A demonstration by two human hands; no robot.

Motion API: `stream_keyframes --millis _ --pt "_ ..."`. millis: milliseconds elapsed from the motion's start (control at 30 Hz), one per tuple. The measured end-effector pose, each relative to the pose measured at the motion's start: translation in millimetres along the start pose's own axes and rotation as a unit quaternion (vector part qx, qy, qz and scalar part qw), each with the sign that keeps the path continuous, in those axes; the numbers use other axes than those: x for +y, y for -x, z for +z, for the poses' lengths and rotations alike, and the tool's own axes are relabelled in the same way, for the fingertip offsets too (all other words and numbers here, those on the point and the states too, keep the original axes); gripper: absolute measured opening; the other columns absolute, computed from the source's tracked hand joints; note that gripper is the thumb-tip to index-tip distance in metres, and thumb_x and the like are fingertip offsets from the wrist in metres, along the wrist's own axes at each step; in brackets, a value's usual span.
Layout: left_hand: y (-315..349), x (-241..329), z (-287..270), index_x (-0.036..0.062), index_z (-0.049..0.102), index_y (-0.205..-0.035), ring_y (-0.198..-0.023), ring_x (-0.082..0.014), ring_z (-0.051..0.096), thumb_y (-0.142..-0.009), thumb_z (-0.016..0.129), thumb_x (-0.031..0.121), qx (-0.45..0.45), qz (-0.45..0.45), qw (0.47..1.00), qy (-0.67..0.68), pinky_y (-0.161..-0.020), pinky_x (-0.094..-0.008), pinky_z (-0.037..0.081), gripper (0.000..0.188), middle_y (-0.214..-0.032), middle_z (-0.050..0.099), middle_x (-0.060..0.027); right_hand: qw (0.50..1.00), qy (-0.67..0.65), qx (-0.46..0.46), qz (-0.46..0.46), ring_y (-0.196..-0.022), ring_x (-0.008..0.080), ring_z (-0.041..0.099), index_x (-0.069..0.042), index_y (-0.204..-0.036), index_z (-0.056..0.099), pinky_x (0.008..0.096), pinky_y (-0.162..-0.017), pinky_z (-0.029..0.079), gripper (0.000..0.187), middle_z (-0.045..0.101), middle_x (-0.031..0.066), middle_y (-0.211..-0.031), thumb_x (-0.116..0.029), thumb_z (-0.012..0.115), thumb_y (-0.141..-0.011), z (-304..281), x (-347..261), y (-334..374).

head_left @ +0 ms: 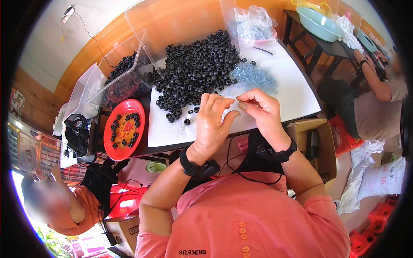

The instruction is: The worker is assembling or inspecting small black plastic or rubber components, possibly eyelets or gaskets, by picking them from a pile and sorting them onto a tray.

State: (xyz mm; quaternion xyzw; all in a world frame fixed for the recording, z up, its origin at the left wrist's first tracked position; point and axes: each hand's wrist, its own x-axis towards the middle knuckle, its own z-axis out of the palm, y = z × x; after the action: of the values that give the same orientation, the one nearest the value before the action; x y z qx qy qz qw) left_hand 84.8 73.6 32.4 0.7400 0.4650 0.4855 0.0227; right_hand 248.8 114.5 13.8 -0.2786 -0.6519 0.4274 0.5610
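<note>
Above the front edge of the white table top, my left hand [212, 124] has its thumb and forefinger apart, with nothing visible between them. Just beside it, my right hand [266, 112] pinches thumb and forefinger together on a tiny pale piece, too small to name. A large heap of black ring-like plastic parts [198, 64] lies just beyond my left hand, with a few strays near its fingers. Behind my right hand spreads a pile of small, clear light-blue pieces [256, 78].
On the left are a red plate [110, 144] with a ring of black parts and a clear bin [124, 81] holding more. A plastic bag [254, 23] sits at the back right. Two people are nearby, one at each side. A cardboard box [329, 155] stands right of my knees.
</note>
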Motion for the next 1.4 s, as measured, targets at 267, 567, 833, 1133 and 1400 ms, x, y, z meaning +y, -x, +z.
stream_keyframes --millis 267,567,833,1133,1400 --pt "4.9 -10.1 12.1 0.0036 0.064 -0.091 -0.08 -0.0245 0.054 -0.077 0.075 -0.001 0.013 -0.017 0.997 0.07 -0.064 -0.0339 0.047 0.019 -0.084 0.06 -0.0078 0.987 -0.131 -0.019 0.088 -0.081 0.0065 0.061 0.0 -0.095 0.068 0.0214 -0.073 0.049 0.009 0.068 0.0007 -0.089 0.004 0.067 -0.088 2.8 0.3 1.0" --pt "8.9 -15.8 18.1 0.0038 0.061 -0.09 -0.076 -0.0239 0.051 -0.08 0.072 -0.004 0.039 0.004 0.998 0.051 -0.065 -0.0336 0.044 0.016 -0.081 0.057 -0.0069 0.996 -0.051 -0.033 0.066 -0.08 0.0059 0.06 0.001 -0.094 0.067 0.0223 -0.071 0.049 0.007 0.068 0.0014 -0.086 0.004 0.065 -0.088 6.1 1.9 -4.0" --pt "10.7 -16.0 17.8 0.0041 0.061 -0.089 -0.08 -0.0254 0.051 -0.083 0.067 -0.003 0.036 -0.055 0.995 0.068 -0.07 -0.0355 0.043 0.011 -0.081 0.056 -0.0075 0.987 0.132 -0.021 -0.087 -0.082 0.0192 0.064 -0.001 -0.107 0.061 0.0281 -0.075 0.05 0.022 0.064 0.0094 -0.092 0.01 0.054 -0.09 13.2 0.5 -4.1" --pt "13.3 -26.6 32.8 0.0036 0.058 -0.085 -0.081 -0.0341 0.052 -0.079 0.066 0.0 0.115 0.001 0.992 0.042 -0.072 -0.0433 0.043 0.011 -0.082 0.056 -0.0125 0.979 0.183 0.002 -0.084 -0.084 0.016 0.061 -0.001 -0.107 0.062 0.0287 -0.079 0.049 0.02 0.063 0.0077 -0.093 0.007 0.055 -0.091 14.8 2.3 -0.8" --pt "17.0 -27.5 35.5 0.0023 0.056 -0.081 -0.086 -0.0361 0.051 -0.072 0.067 0.001 0.133 -0.024 0.99 0.034 -0.074 -0.0429 0.045 0.014 -0.085 0.056 -0.0144 0.906 0.379 0.039 -0.185 -0.089 0.031 0.063 0.0 -0.106 0.062 0.0379 -0.08 0.05 0.021 0.065 0.0146 -0.099 0.01 0.058 -0.088 26.9 8.0 2.5"
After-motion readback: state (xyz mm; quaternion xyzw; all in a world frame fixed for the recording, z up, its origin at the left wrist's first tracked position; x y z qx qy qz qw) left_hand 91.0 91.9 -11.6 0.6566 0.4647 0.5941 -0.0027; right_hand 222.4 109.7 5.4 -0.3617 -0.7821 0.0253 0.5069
